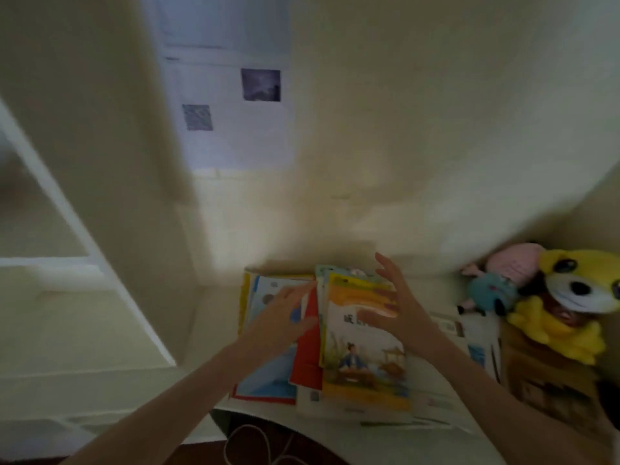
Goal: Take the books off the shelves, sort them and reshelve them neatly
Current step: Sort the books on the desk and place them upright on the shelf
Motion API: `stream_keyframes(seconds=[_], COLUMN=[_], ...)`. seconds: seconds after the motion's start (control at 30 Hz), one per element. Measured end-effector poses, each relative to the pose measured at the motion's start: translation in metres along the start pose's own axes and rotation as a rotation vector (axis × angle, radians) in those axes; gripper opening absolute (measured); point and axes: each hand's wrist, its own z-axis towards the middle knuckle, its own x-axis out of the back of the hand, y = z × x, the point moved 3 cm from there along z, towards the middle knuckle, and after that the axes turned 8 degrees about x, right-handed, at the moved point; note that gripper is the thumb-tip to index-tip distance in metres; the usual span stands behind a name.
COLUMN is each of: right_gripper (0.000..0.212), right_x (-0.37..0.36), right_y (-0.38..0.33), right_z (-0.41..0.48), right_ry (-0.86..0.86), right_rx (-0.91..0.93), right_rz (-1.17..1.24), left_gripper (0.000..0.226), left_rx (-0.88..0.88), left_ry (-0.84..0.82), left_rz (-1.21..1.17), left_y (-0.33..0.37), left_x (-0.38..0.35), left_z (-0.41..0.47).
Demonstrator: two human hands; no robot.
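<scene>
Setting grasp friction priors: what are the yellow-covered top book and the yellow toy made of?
The yellow-covered top book: thin paperback, printed paper cover, probably lightly glossy; flat colour illustration, thin edge. The yellow toy: stuffed plush fabric, matte; fuzzy, lumpy outline. Blur leaves the finishes uncertain.

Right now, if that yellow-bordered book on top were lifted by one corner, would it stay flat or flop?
It would probably flop: the yellow-bordered book looks thin, like a paperback, so likely light. It lies loose atop an uneven pile of books, so a push would likely slide it.
</scene>
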Motion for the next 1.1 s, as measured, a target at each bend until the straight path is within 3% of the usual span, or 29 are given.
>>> stream_keyframes(seconds=[0.17, 0.3, 0.53, 0.83, 1.1], right_gripper=[0.098, 0.106, 0.111, 0.102, 0.089], right_x=[0.020, 0.021, 0.012, 0.006, 0.005], right_y=[0.067, 0.098, 0.117, 0.136, 0.137], right_z=[-0.029, -0.033, -0.025, -0.044, -0.052], right_ry=[0.055, 0.067, 0.094, 0.114, 0.176], right_rx=[-0.141, -0.195, -0.251, -0.362, -0.385], right_rz=[0.038, 0.112, 0.079, 0.356, 0.363], left_gripper=[0.069, 0.071, 0.062, 0.080, 0.061], left_rx=[0.111, 0.139, 0.268, 0.318, 0.333], left_ry=[-0.127, -0.103, -0.212, -0.162, -0.018], left_rz=[-0.027, 0.058, -0.117, -0.179, -0.101], left_y=[-0.006, -0.010, 0.000, 0.002, 0.020], left_x=[-0.052, -0.052, -0.065, -0.082, -0.092], left_z=[0.027, 0.040, 0.043, 0.035, 0.027])
